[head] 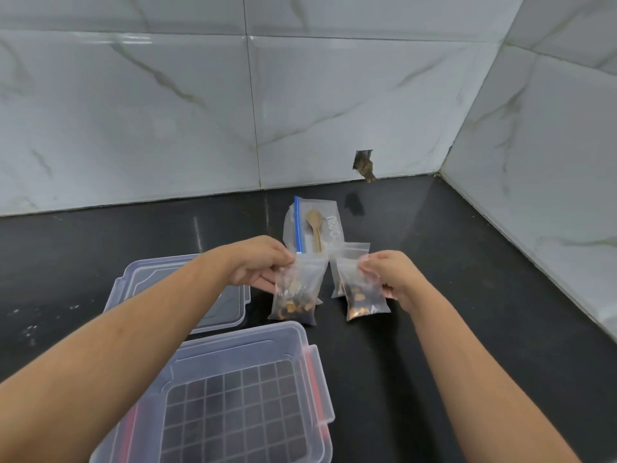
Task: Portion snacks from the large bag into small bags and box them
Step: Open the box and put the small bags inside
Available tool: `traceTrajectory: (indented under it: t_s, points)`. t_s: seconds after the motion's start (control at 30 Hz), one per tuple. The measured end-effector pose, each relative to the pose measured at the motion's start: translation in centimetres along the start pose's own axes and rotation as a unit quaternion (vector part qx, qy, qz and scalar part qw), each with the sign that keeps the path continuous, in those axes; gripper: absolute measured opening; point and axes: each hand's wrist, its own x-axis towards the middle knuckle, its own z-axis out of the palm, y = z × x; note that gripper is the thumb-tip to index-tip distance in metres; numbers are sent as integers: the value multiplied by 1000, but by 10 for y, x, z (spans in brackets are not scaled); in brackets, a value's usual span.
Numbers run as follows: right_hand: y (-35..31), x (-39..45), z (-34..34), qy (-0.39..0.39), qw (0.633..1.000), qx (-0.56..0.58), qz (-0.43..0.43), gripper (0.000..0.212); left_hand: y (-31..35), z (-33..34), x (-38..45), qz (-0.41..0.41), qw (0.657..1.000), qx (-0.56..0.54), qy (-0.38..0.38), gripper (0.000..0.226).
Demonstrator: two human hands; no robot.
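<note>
My left hand (258, 264) pinches the top of a small clear bag (297, 292) with brown snacks at its bottom. My right hand (392, 277) grips a second small snack bag (362, 297) by its upper edge. Both bags hang just above the black counter. Behind the right one lies a third small bag (347, 253), partly hidden. The large zip bag (312, 225), flat with a blue seal strip, lies further back with a wooden spoon (315, 228) on it. The open clear plastic box (233, 392) with a grid bottom stands near me, below the left arm.
The box's clear lid (140, 275) lies flat on the black counter (434, 295) behind the box, under my left forearm. Marble-tiled walls close the back and right sides. A small hole in the back wall (364, 163) sits above the counter.
</note>
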Motion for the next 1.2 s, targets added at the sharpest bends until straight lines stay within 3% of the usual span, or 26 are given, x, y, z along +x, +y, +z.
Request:
traceTrajectory:
  t_s: [0.1, 0.27, 0.37, 0.43, 0.53, 0.7, 1.0, 1.2]
  points:
    - [10, -10, -9, -7, 1000, -13, 21, 11, -1, 11, -6, -15, 999, 14, -34, 12]
    - [23, -19, 6, 55, 997, -55, -16, 4, -7, 19, -8, 3, 999, 50, 2, 10]
    - [13, -22, 13, 150, 971, -182, -45, 39, -3, 14, -10, 2, 997, 74, 17, 20]
    - [-2, -21, 18, 210, 941, -250, -92, 51, 1, 12, -10, 10, 995, 89, 40, 23]
    - [-29, -5, 31, 178, 934, -280, -133, 39, 6, 10, -5, 28, 991, 84, 98, 26]
    - [-53, 41, 50, 82, 944, -313, -65, 9, 17, 14, 9, 42, 985, 65, 154, 31]
    - [-48, 69, 53, 87, 949, -301, 35, 21, 16, 9, 23, 7, 994, 30, 109, 33]
    - [-57, 55, 43, 116, 973, -181, -82, 6, 11, 7, 10, 6, 995, 51, 87, 30]
